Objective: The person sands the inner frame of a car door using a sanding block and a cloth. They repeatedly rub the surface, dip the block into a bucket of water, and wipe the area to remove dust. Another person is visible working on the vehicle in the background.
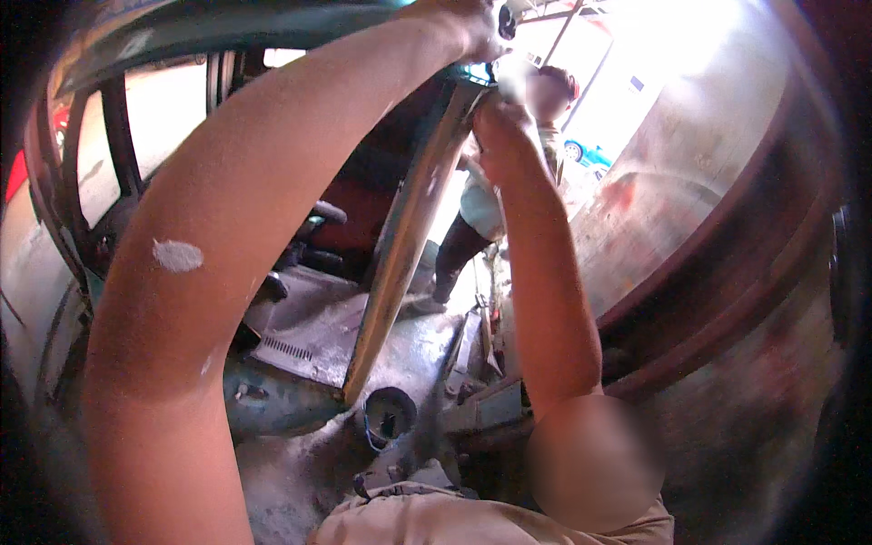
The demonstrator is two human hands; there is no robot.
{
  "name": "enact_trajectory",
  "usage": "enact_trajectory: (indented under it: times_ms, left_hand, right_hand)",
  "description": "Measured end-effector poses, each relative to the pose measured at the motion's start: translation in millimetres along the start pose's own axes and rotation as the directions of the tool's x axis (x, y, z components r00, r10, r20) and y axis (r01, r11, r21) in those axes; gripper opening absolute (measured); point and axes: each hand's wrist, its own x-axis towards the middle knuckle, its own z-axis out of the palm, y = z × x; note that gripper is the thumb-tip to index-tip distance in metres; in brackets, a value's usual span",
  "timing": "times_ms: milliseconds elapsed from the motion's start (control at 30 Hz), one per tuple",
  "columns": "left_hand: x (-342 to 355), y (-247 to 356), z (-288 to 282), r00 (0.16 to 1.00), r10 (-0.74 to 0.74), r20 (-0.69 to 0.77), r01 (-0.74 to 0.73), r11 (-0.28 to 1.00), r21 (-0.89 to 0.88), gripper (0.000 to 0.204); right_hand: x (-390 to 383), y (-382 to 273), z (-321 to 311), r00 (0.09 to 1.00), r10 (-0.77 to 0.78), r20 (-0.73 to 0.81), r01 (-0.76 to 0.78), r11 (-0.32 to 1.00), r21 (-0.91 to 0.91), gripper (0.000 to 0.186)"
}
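Observation:
Both my arms are raised toward the top of the head view. My left hand [468, 29] is at the upper edge, partly cut off, its fingers bent around a small dark thing [506, 22] that I cannot make out. Just below it, my right hand [501, 132] is closed near the upper end of a slanting vehicle pillar [409, 245] with a worn tan and dark surface; what it holds is hidden. The teal vehicle roof [218, 38] stretches left behind my left arm. A whitish patch marks that forearm.
A person [481, 204] stands beyond my right hand. Below the pillar are a grey vehicle panel with vent slots [289, 348] and a dark round bucket [391, 416] on the floor. A stained wall [663, 218] rises on the right. A blue car [586, 153] is far off.

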Motion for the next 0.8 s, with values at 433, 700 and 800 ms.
enact_trajectory:
  times_ms: [433,700,800]
  left_hand:
    - [12.9,8.2,23.9,0.995,-0.101,-0.002,0.101,0.993,0.055,0.054]
    - [22.9,-2.5,18.5,0.994,-0.105,0.007,0.104,0.99,0.092,0.057]
    - [23.3,-9.7,7.4,0.993,-0.115,-0.008,0.115,0.986,0.118,0.058]
  right_hand:
    - [-12.6,-23.0,-15.8,0.981,0.194,-0.008,-0.171,0.88,0.443,0.017]
    - [10.7,-23.4,-5.5,0.989,0.143,0.038,-0.14,0.822,0.552,0.018]
    - [-2.8,-152.6,-45.7,0.848,0.484,0.214,-0.384,0.283,0.879,0.019]
